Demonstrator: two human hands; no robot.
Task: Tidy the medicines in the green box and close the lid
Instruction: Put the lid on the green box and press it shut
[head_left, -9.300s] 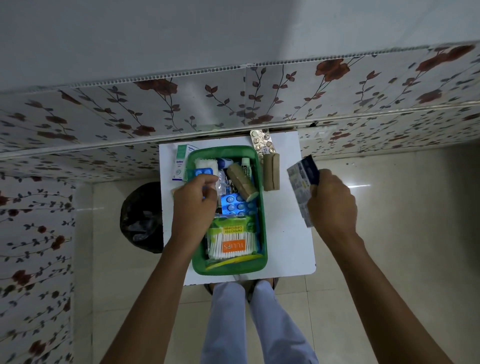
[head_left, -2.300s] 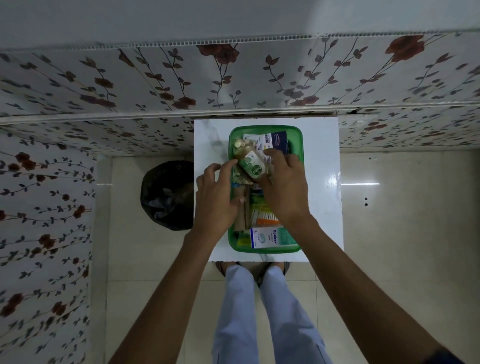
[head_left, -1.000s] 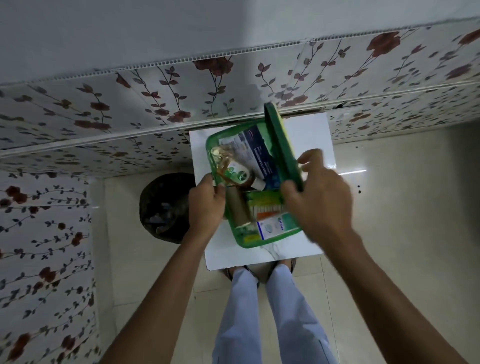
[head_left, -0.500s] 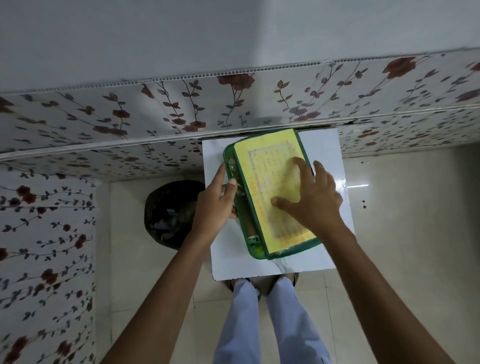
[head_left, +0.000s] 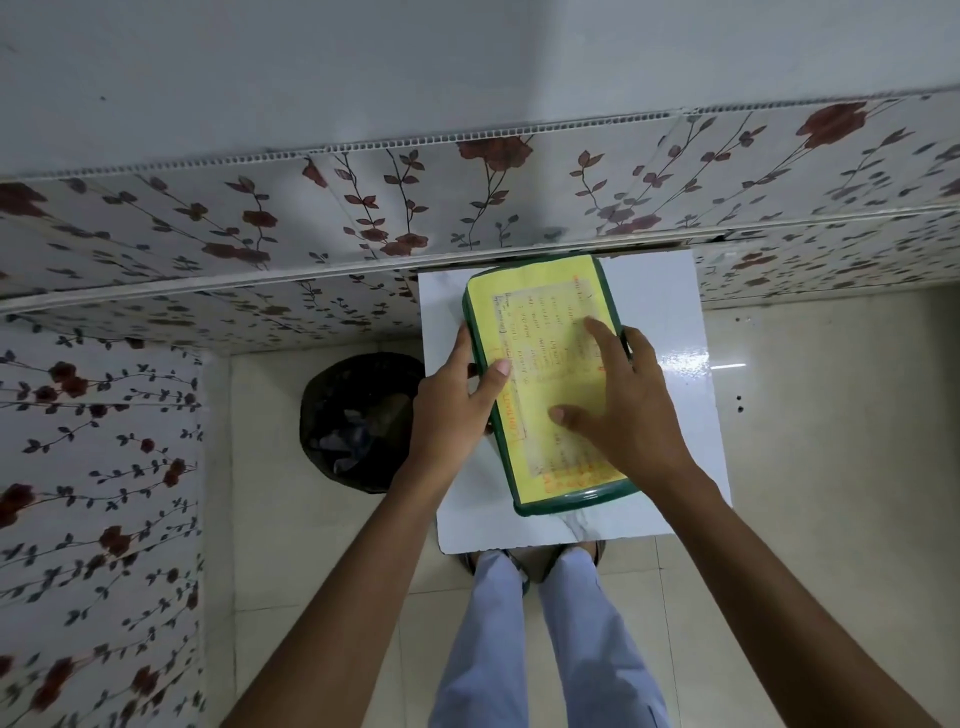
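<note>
On the white counter (head_left: 670, 312), the green box (head_left: 571, 501) now sits shut: left hand (head_left: 452, 410) grips its side, right hand (head_left: 618, 410) presses open-palmed on the yellow-papered lid (head_left: 540, 312), so closing looks nearly finished.

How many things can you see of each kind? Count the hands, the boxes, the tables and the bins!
Hands: 2, the left hand gripping the box's side and the right hand flat on the yellow lid
Green box: 1, lid on
White table: 1
Black bin: 1
Total: 5
</note>
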